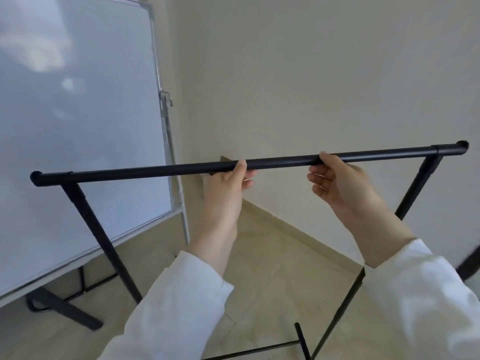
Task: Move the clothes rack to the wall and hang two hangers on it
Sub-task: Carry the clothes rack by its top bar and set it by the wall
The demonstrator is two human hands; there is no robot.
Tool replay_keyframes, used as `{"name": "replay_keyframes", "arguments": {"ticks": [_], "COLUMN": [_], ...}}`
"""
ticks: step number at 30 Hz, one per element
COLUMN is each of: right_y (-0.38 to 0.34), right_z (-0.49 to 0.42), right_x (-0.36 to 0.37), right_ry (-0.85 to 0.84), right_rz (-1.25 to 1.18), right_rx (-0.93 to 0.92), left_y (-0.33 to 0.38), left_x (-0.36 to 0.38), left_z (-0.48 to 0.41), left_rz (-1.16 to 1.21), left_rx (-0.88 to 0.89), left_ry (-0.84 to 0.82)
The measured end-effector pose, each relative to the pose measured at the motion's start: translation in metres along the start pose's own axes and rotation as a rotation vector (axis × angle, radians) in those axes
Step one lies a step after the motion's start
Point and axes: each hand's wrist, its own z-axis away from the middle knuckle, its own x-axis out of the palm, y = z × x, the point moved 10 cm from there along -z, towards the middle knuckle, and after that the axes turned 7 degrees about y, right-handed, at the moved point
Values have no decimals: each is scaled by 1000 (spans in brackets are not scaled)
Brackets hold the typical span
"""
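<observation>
The black clothes rack (280, 160) stands in front of me, its top bar running across the view at chest height, close to the cream wall (324, 74). My left hand (226, 188) grips the top bar near its middle, thumb over the front and fingers curled beneath. My right hand (337, 183) is further right on the bar. Only its thumb rests on the bar, and its fingers are spread apart just below it. The rack's slanted legs drop at both ends. No hangers are in view.
A large whiteboard (78, 126) on a wheeled dark stand (65, 307) is at the left, close to the rack's left leg. The room corner lies straight ahead over a beige tiled floor (272, 255). A dark object pokes in at the right edge.
</observation>
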Motion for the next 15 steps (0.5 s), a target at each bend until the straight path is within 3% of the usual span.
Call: {"name": "replay_keyframes", "arguments": {"ticks": [7,15], "right_y": [-15,-17], "right_z": [-56,-117], "right_x": [-61,-114], "right_ry": [225,342], "right_rz": [-7,-21], "right_rx": [-49,-48], "left_y": [-17,-36], "left_x": [100,195], "left_z": [-53,-98], "left_rz": [25,24], "left_rx": [-60,-100], "left_ry": [-214,-368]}}
